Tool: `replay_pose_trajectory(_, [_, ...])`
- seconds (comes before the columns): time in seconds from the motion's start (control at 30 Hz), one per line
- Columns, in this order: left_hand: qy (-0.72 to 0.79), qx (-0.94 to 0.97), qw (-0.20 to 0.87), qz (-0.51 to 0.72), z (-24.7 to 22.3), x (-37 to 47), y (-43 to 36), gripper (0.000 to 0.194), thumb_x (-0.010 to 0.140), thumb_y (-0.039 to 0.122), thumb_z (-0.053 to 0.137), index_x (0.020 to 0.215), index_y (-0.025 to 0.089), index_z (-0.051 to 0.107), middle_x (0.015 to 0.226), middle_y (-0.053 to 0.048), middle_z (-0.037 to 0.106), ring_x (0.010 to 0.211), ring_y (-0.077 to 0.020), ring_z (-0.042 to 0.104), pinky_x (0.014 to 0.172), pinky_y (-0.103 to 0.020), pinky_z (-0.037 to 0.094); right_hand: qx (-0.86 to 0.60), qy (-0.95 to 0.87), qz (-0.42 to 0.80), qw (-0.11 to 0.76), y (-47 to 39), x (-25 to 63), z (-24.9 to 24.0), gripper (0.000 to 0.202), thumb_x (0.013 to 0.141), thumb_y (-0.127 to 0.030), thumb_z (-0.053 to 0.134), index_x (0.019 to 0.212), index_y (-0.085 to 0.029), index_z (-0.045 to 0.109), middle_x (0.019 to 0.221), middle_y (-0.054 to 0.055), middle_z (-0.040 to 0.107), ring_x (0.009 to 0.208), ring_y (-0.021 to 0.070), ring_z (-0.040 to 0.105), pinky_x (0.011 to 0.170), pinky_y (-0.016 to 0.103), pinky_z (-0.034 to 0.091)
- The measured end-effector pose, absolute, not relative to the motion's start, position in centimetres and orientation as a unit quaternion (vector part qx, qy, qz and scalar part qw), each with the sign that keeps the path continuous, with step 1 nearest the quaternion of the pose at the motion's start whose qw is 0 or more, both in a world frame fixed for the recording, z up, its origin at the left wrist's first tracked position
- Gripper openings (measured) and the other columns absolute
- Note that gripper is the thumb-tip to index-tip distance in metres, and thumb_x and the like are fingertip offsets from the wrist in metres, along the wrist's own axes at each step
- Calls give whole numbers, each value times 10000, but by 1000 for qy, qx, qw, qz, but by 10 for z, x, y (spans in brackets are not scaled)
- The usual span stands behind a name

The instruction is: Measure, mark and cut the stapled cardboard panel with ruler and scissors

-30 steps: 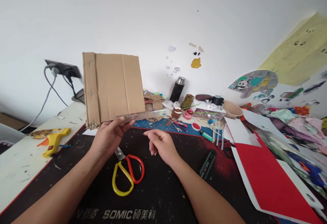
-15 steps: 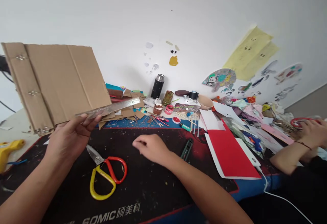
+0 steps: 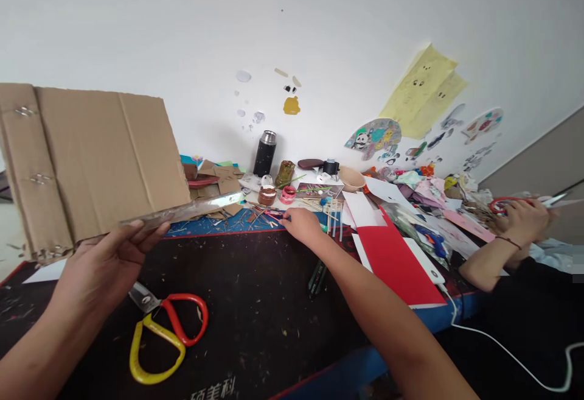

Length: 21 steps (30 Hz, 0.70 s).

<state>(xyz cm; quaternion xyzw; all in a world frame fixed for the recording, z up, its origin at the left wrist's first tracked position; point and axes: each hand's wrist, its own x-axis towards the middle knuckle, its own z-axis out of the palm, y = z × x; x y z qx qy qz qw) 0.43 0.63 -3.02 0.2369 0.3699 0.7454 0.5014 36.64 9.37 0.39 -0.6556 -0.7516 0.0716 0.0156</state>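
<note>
My left hand (image 3: 107, 266) is closed around the lower edge of a brown cardboard sheet (image 3: 104, 156) and a shiny ruler (image 3: 201, 206). The cardboard stands tilted up, with small staple-like metal pieces along its left strip. My right hand (image 3: 302, 224) stretches to the back of the mat, its fingertips pinched together at a thin pinkish pen-like thing (image 3: 272, 212) among sticks and scraps. Whether the fingers grip it is hidden. Scissors with one red and one yellow handle (image 3: 157, 374) lie below my left hand. A dark green cutter (image 3: 316, 278) lies beneath my right forearm.
Against the wall stands a black thermos (image 3: 264, 155), with a brown paint jar (image 3: 267, 195) and a pink jar (image 3: 288, 194) before it. Red paper (image 3: 401, 260) lies to the right. Another person's hand (image 3: 524, 222) holds red-handled scissors at far right.
My right hand has moved forward from over the mat to the sticks and scraps. My left hand still holds the cardboard and ruler. The view has shifted to the right.
</note>
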Motion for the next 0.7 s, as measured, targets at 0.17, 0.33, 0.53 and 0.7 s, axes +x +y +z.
replay_pose_trajectory(0.17, [388, 205, 494, 751, -25, 13, 4, 195, 724, 100, 904, 653, 188, 745, 699, 26, 827, 910, -221, 859, 1033, -398, 713, -644, -761, 57, -63, 101, 349, 9, 260, 1114, -368, 682, 1198, -175, 835, 1237, 169, 836, 1215, 322, 770, 995, 390, 569])
replay_pose_trajectory(0.33, [388, 207, 495, 750, -27, 13, 6, 195, 666, 110, 925, 631, 183, 748, 673, 39, 816, 865, -192, 847, 972, -359, 725, -627, -768, 41, -122, 103, 339, 18, 395, 1094, -383, 755, 1425, -178, 694, 1434, 142, 706, 1205, 303, 742, 1009, 512, 653])
replay_pose_trajectory(0.53, [377, 217, 495, 752, -21, 20, 1, 237, 673, 110, 924, 597, 210, 723, 713, 22, 841, 878, -233, 852, 1001, -425, 715, -621, -773, 38, -125, 86, 347, 30, 380, 1084, -376, 768, 1388, -156, 711, 1408, 146, 719, 1208, 305, 743, 1023, 515, 644])
replay_pose_trajectory(0.7, [375, 226, 489, 755, -20, 26, -1, 221, 660, 203, 979, 630, 201, 760, 694, -16, 830, 874, -276, 861, 1021, -473, 704, -625, -773, 100, -43, 65, 372, 39, 91, 972, -189, 717, 926, -136, 773, 1074, 208, 833, 1079, 336, 794, 877, 365, 578])
